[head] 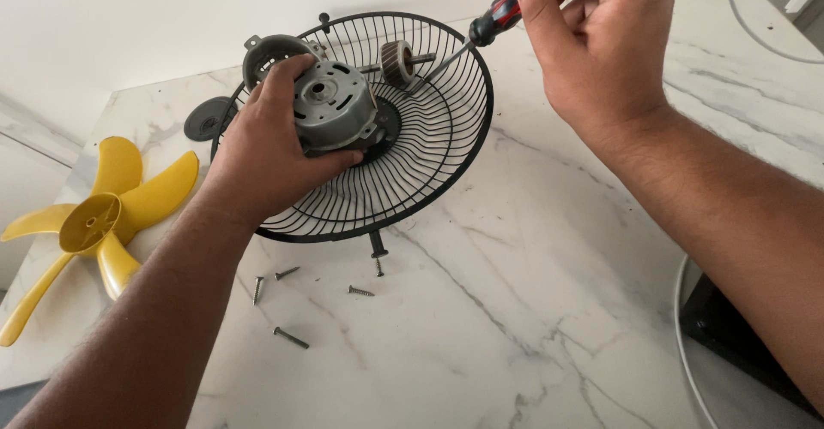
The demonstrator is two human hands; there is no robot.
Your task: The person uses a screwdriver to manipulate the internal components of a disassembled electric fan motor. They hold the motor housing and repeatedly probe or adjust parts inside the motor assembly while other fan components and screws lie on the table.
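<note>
On the marble worktop point(532, 309), toward its far left corner, a black wire fan guard point(429, 163) lies like a bowl, springy and easily bent. The left hand point(266, 150) clasps the grey motor point(333, 107) at its hub; it looks dense, heavy and rigid, best gripped around the casing. The right hand point(596, 39) grips a red-and-black screwdriver point(498, 19), tip near the rotor point(397, 62). Loose screws point(290, 337) look small and prone to rolling.
</note>
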